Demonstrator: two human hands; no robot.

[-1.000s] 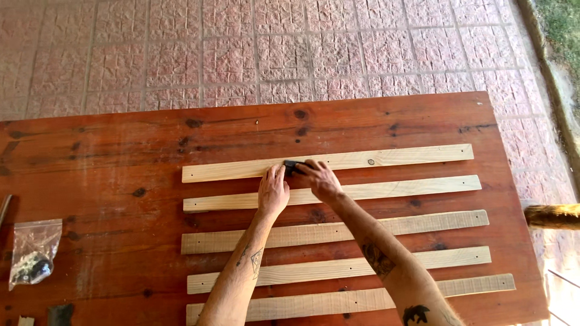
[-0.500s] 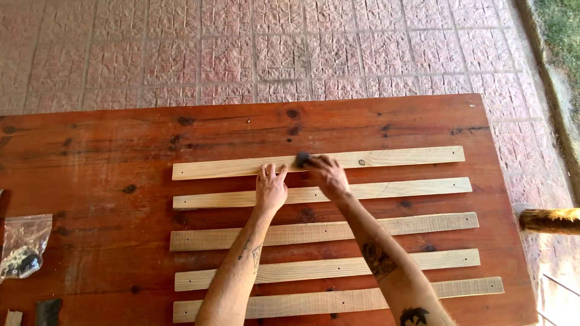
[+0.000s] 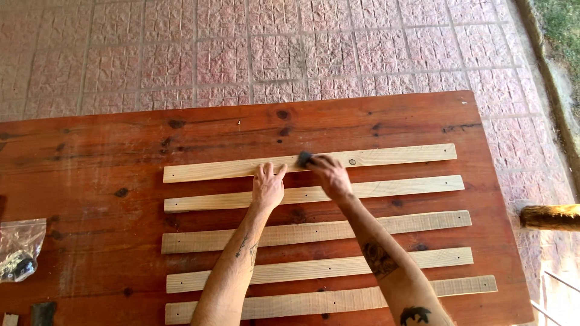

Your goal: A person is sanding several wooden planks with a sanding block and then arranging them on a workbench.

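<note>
A paved floor (image 3: pixel 254 54) of reddish patterned tiles fills the upper part of the view, with a strip of grass (image 3: pixel 565 24) cut off at the top right corner. Below it lies the reddish wooden worktop (image 3: pixel 90 157), its left and near edges out of frame; bare wood lies open to the left of the slats and along the far edge.

Five pale wooden slats lie side by side on it, apart from one another. The left hand (image 3: pixel 267 186) rests flat, fingers spread, across the farthest slat (image 3: pixel 386 156) and the second slat (image 3: pixel 411 186). The right hand (image 3: pixel 329 175) is closed around a small dark block (image 3: pixel 304 159) pressed on the farthest slat — what the block is made of is hard to tell.

At the left edge a clear plastic bag (image 3: pixel 21 247) holds small dark pieces, too blurred to name. A furry brown object (image 3: pixel 550 217) sits off the right edge — partly cut off.
</note>
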